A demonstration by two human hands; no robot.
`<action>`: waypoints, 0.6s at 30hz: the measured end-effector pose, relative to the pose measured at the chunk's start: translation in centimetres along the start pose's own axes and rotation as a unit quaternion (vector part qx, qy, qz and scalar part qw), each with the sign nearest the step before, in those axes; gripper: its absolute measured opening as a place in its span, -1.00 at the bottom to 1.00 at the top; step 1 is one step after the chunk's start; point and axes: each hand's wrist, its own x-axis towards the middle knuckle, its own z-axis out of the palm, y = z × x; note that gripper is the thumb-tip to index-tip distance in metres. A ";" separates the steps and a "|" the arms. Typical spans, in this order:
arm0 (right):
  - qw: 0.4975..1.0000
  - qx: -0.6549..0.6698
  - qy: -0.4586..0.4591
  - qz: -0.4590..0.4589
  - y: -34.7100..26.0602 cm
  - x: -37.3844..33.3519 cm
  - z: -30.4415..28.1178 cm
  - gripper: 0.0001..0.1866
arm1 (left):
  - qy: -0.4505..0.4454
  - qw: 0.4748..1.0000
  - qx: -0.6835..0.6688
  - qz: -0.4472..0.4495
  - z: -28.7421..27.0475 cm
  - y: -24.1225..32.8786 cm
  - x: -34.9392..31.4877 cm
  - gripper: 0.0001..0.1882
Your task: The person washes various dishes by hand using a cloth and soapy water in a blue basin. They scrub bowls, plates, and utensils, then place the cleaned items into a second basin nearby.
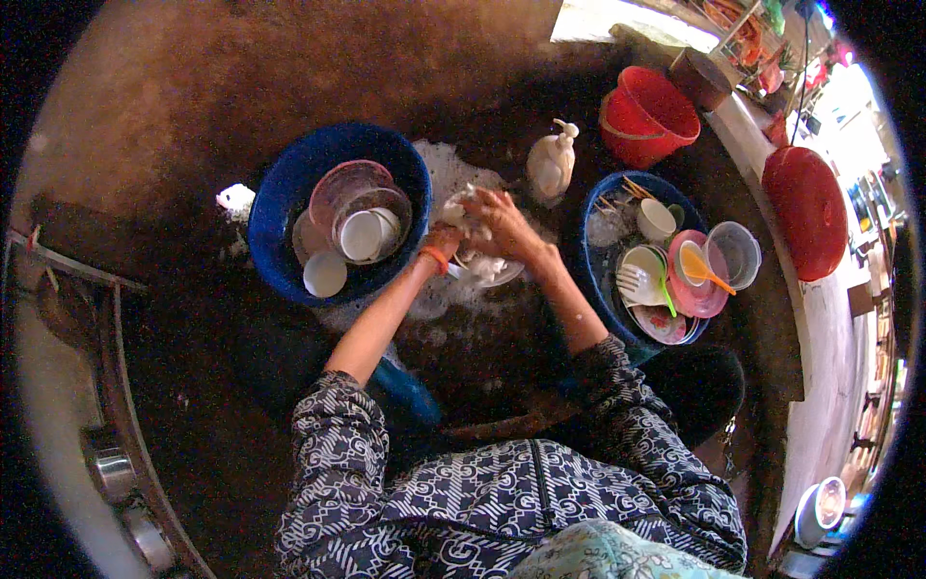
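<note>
My two hands are close together over a patch of white suds [434,299] on the dark wet floor. My left hand [446,239], with an orange band at its wrist, has its fingers bent around something pale and foamy. My right hand [506,230] is lathered, its fingers curled over the same foamy spot. Foam and blur hide what they grip. Under them, a pale round dish [502,280] shows part of its rim, with suds on it.
A blue basin [275,261] with bowls and a pink colander-like container stands left. Another blue tub [590,261] at right holds plates, cups, chopsticks, spoons and a clear container. Behind are a whitish bottle [550,166] and a red bucket [632,145]; a red basin [805,212] leans far right.
</note>
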 end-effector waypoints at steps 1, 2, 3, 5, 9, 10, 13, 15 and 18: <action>0.999 -0.007 -0.027 0.035 -0.2 -0.8 1.1 -0.17 | 0.022 0.972 -0.219 -0.081 0.2 -0.4 0.5 -0.62; 0.996 0.017 -0.014 0.084 -0.5 -1.4 2.1 -0.13 | 0.038 0.979 -0.197 -0.043 0.1 -0.3 1.0 -0.63; 0.997 0.009 0.054 0.054 -0.5 -1.6 2.9 -0.13 | 0.054 0.983 -0.174 -0.006 -0.2 0.5 1.3 -0.63; 0.994 0.000 0.077 0.080 -0.3 -2.0 3.9 -0.16 | 0.058 0.990 -0.128 0.010 -1.3 3.9 1.2 -0.66; 0.970 0.048 0.095 0.218 1.4 -2.7 4.5 -0.38 | 0.016 0.992 -0.047 -0.120 -5.5 13.5 -1.3 -0.71; 0.955 0.066 0.097 0.273 1.9 -2.9 4.7 -0.46 | 0.044 0.998 -0.015 -0.052 -7.1 15.4 -1.2 -0.71; 0.878 0.207 0.109 0.417 3.1 -3.6 6.5 -0.35 | 0.107 0.994 -0.021 0.027 -10.8 20.0 -0.1 -0.66; 0.806 0.349 0.093 0.469 3.8 -3.4 8.4 -0.30 | 0.173 0.981 -0.069 0.047 -12.2 22.1 0.3 -0.62; 0.736 0.607 0.185 0.236 4.0 -3.4 10.7 -0.33 | 0.229 0.965 -0.082 0.095 -13.0 24.1 0.3 -0.55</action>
